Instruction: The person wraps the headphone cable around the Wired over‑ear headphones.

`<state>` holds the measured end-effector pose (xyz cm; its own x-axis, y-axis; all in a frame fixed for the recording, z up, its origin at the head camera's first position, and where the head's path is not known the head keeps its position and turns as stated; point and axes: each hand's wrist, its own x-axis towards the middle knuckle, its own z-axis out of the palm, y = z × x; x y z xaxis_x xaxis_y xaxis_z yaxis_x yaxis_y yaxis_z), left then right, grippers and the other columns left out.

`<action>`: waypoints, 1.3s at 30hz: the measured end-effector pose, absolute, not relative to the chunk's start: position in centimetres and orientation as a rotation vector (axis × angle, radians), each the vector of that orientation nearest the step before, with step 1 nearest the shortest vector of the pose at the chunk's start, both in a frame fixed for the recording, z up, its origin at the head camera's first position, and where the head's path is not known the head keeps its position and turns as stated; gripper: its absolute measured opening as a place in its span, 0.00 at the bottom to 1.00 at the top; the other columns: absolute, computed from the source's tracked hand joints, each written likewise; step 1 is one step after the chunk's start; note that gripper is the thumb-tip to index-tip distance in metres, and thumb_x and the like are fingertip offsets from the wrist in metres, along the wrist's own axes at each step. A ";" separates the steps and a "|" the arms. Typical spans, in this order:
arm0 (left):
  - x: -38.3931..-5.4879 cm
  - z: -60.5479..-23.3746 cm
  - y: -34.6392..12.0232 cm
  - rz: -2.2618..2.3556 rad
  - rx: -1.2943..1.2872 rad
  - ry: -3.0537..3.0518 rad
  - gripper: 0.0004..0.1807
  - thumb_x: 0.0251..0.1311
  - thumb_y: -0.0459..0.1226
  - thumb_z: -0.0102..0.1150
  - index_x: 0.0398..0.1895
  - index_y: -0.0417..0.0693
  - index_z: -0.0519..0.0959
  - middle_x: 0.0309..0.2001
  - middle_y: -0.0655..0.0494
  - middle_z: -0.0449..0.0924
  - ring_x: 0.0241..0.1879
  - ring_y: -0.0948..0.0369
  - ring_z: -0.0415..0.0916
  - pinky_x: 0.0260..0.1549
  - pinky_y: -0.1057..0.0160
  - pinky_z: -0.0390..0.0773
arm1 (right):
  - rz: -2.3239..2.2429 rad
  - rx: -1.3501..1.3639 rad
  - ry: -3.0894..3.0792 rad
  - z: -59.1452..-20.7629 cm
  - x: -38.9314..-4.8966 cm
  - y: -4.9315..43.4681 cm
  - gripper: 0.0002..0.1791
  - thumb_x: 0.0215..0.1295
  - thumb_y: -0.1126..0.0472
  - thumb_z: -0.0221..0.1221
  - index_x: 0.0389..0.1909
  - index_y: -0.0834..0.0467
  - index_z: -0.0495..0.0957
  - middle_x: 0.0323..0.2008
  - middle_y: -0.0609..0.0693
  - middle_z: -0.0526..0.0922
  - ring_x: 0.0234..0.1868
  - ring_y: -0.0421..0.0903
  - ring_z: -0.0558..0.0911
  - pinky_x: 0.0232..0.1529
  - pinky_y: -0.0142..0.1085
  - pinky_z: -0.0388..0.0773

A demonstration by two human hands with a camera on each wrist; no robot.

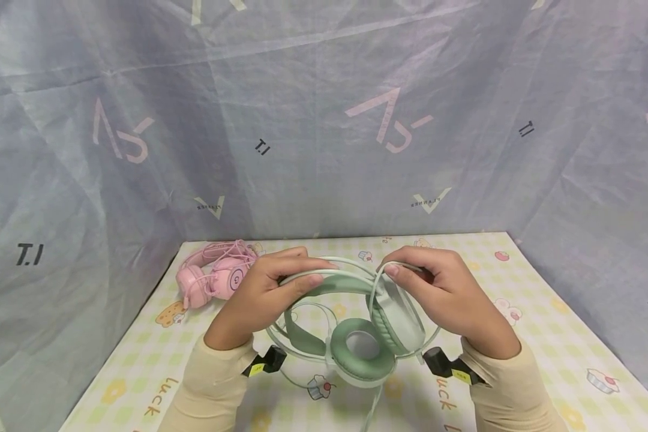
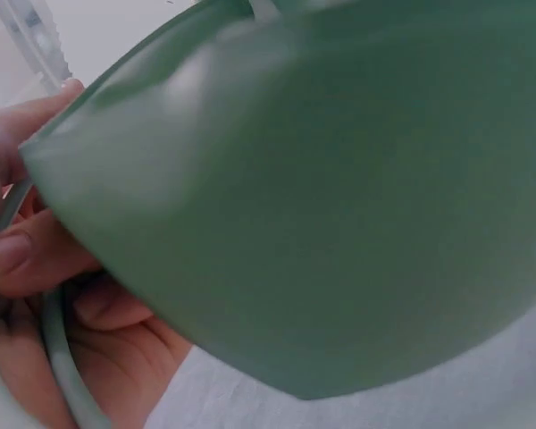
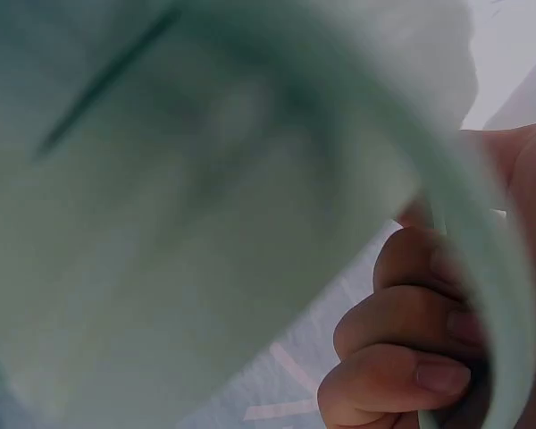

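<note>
Pale green over-ear headphones (image 1: 362,375) are held up between both hands, the ear cups hanging toward the near side. My left hand (image 1: 274,285) grips the thin twin bows of the headband at the left. In the left wrist view, the green inner strap (image 2: 304,206) fills most of the picture and my curled fingers (image 2: 40,255) hold the bows beside it. My right hand (image 1: 447,291) pinches a thin pale green loop (image 1: 371,300) by the right ear cup (image 1: 405,318). The right wrist view shows this hand's fingers (image 3: 402,331) curled behind a blurred pale green band (image 3: 496,268).
Pink headphones (image 1: 218,279) with their cord bundled on them lie at the table's back left. A patterned checked cloth (image 1: 545,360) covers the table. Grey fabric (image 1: 324,150) hangs behind and at both sides. A green cord (image 1: 372,414) trails down toward the near edge.
</note>
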<state>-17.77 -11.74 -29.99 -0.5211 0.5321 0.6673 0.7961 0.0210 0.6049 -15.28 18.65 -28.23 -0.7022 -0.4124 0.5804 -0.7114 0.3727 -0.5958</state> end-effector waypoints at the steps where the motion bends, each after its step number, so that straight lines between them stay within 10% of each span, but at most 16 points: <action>1: -17.8 -30.0 -11.8 -1.503 -1.379 -2.040 0.15 0.70 0.27 0.60 0.56 0.46 0.86 0.27 0.61 0.69 0.26 0.65 0.63 0.27 0.63 0.70 | 1.249 0.981 -2.307 -28.3 -15.3 18.7 0.11 0.75 0.64 0.60 0.43 0.43 0.86 0.36 0.41 0.86 0.29 0.40 0.78 0.34 0.33 0.78; 23: -17.4 -29.4 -13.3 -1.590 -1.547 -1.845 0.17 0.66 0.21 0.60 0.54 0.42 0.87 0.24 0.58 0.64 0.25 0.64 0.61 0.23 0.64 0.66 | 1.132 1.147 -2.050 -29.8 -17.4 18.9 0.18 0.52 0.74 0.73 0.38 0.48 0.90 0.18 0.37 0.68 0.20 0.34 0.63 0.21 0.28 0.62; 39: -17.4 -29.4 -13.5 -1.682 -1.543 -1.768 0.18 0.65 0.20 0.58 0.53 0.42 0.87 0.23 0.57 0.60 0.23 0.64 0.59 0.22 0.64 0.65 | 1.201 1.247 -1.960 -30.3 -18.2 18.8 0.11 0.68 0.50 0.68 0.44 0.52 0.88 0.27 0.40 0.81 0.20 0.32 0.70 0.24 0.25 0.71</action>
<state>-17.37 -13.47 -29.36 -0.4059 0.4977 0.7665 0.7903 -0.2301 0.5679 -18.17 18.82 -30.28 -0.4404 -0.4360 0.7849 -0.8973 0.1828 -0.4019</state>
